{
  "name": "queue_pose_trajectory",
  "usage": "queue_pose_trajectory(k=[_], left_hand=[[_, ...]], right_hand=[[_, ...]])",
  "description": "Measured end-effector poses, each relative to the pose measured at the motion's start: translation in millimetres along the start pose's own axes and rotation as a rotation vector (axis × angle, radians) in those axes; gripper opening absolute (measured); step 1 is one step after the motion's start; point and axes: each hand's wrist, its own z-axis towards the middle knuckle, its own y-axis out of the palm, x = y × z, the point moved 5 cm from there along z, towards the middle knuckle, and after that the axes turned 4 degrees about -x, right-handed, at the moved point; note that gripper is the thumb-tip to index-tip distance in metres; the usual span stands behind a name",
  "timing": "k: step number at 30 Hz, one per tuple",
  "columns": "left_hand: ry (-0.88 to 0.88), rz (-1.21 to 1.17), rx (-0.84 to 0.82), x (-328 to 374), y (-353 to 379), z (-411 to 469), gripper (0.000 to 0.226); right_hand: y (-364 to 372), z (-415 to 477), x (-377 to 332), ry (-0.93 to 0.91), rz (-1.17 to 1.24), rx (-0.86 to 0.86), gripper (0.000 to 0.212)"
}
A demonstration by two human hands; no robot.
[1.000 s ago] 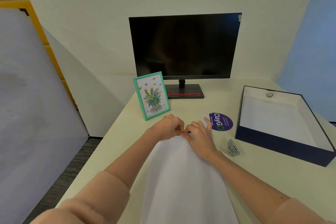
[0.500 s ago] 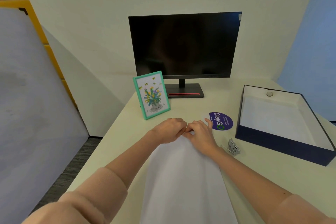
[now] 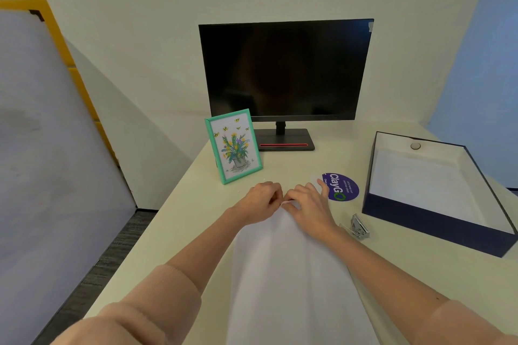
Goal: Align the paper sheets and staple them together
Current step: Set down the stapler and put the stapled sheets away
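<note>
White paper sheets (image 3: 288,274) down the middle of the desk (image 3: 179,221), far edge at 12 o'clock pinched between curled fingers of left hand (image 3: 259,202) and right hand (image 3: 311,206). Looks like the squaring-up step. Keep both pinches snug, nudge edges flush, check corners for a match before letting go. Silver stapler (image 3: 357,228) at 4 o'clock of the right hand, close by, untouched.

Near end of paper sheets (image 3: 291,274) off-frame

Two bare forearms, peach-pink sleeves (image 3: 157,300) pushed up
</note>
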Motion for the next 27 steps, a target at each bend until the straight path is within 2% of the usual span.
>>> queue_pose_trajectory(k=[8,15,20,22,25,27], left_hand=[[-0.035,-0.117,-0.002,-7,0,7,0.01],[-0.085,-0.252,0.074,2,-11,17,0.011],[-0.35,0.083,-0.075,-34,-8,18,0.023],[-0.45,0.173,-0.086,-41,-9,13,0.037],[-0.533,0.108,-0.043,-47,-8,8,0.037],[-0.576,-0.112,0.036,-54,-11,4,0.032]], right_hand=[[-2,16,0,0.084,0.047,-0.163,0.025],[10,11,-11,0.052,0.097,-0.22,0.017],[8,26,-1,0.122,0.118,-0.293,0.023],[7,29,5,0.135,0.143,-0.322,0.025],[6,30,9,0.147,0.192,-0.373,0.024],[5,30,11,0.156,0.226,-0.415,0.02]])
